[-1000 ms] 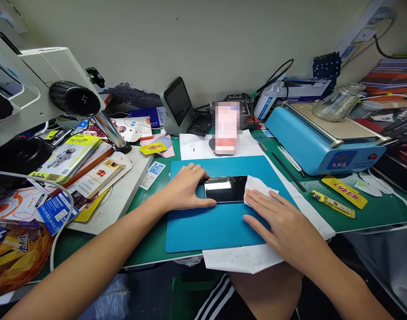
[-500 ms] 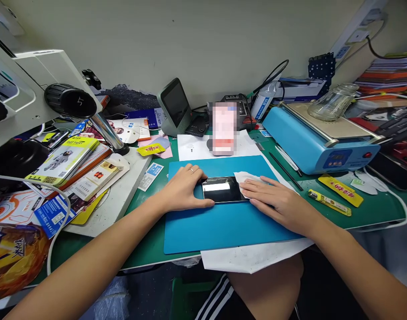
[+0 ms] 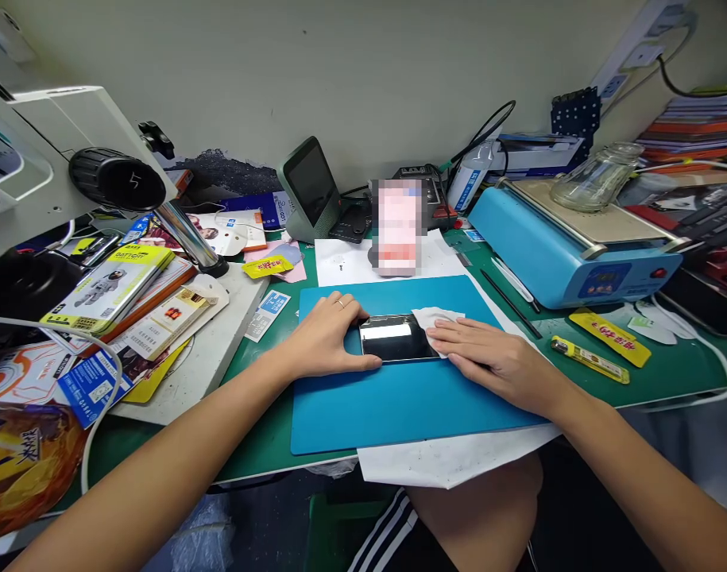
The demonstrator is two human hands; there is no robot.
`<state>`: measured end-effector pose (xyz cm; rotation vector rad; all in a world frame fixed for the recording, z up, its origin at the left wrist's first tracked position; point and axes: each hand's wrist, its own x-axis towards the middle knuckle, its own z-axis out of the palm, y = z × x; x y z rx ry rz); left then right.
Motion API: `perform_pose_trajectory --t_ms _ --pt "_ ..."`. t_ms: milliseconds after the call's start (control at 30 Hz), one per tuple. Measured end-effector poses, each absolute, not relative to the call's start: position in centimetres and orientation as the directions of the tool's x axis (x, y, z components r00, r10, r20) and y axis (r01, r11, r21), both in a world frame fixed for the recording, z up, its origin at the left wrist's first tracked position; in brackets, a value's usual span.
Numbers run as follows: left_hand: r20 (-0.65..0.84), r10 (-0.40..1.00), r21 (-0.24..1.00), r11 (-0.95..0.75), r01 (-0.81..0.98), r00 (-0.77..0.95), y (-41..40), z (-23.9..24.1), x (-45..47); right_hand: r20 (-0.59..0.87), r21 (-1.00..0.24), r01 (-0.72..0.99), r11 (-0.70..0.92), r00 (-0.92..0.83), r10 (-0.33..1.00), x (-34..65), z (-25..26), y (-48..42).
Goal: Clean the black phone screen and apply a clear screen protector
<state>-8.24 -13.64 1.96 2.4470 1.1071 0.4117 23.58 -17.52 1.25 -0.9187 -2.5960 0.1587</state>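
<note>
A black phone (image 3: 392,339) lies screen-up on a blue mat (image 3: 392,397) in the middle of the green desk. My left hand (image 3: 326,338) grips the phone's left end, thumb along its near edge and fingers curled over the far edge. My right hand (image 3: 488,356) lies flat with fingers stretched out, pressing a white wipe (image 3: 435,320) onto the phone's right end. Part of the screen under the wipe and fingers is hidden.
A microscope (image 3: 71,175) and piled packaging (image 3: 113,286) fill the left. Behind the mat stand a grey display unit (image 3: 307,187) and white paper (image 3: 351,260). A blue heating machine (image 3: 571,246) with a glass jar (image 3: 595,179) sits right, near a yellow lighter (image 3: 589,359) and tweezers (image 3: 509,294).
My right hand slid left along the phone with the wipe, from the mat's right side onto the screen's right end. My left hand kept its hold on the phone.
</note>
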Motion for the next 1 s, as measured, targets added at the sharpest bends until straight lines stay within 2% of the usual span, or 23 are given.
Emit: perform_pose_trajectory --t_ms 133,400,667,867,1000 --pt "0.105 0.763 0.484 -0.599 0.638 0.637 -13.6 1.9 -8.3 0.323 -0.256 0.609 0.751 -0.679 0.660 23.4 1.5 -17.4" --pt "0.089 0.764 0.483 -0.594 0.643 0.639 -13.6 1.9 -8.2 0.315 -0.245 0.576 0.780 -0.713 0.626 22.2 2.0 -19.0" --pt "0.087 0.767 0.495 -0.587 0.641 0.635 -13.7 2.1 -8.3 0.339 -0.307 0.623 0.720 -0.635 0.694 24.0 1.6 -18.8" --pt "0.098 0.766 0.490 -0.593 0.639 0.636 -13.6 1.9 -8.3 0.332 -0.298 0.588 0.752 -0.675 0.659 23.5 1.5 -19.8" --pt "0.090 0.768 0.493 -0.587 0.642 0.634 -13.6 2.0 -8.3 0.359 -0.283 0.628 0.725 -0.631 0.687 24.5 1.6 -19.6"
